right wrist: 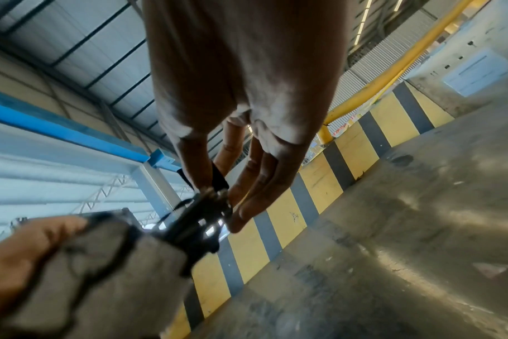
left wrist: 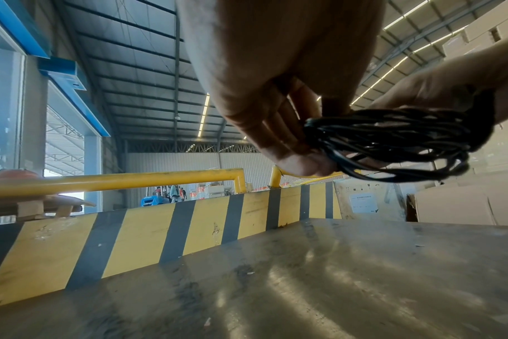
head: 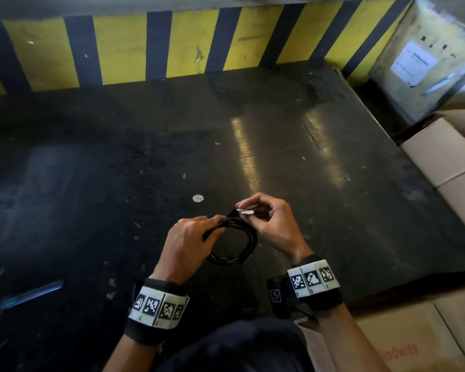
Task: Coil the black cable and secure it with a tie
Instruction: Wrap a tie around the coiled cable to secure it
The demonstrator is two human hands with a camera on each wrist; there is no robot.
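Note:
The black cable [head: 235,244] is wound into a small round coil held above the dark platform. My left hand [head: 212,224] grips the coil's upper left side with curled fingers; in the left wrist view the left hand's fingers [left wrist: 279,140] clasp the bundled loops of cable [left wrist: 392,142]. My right hand [head: 249,208] pinches a black tie strap [head: 235,212] with a pale tip at the coil's top. In the right wrist view, thumb and finger pinch the strap [right wrist: 219,176] just above the cable bundle [right wrist: 200,218]. How far the strap wraps around the loops is hidden.
Below lies a dark metal platform [head: 279,146], with a yellow-and-black striped barrier [head: 124,49] along the far side. Cardboard boxes [head: 446,167] stand at the right and near right. On the platform lies a small white disc [head: 198,198], and a bluish strip [head: 32,294] lies lower left.

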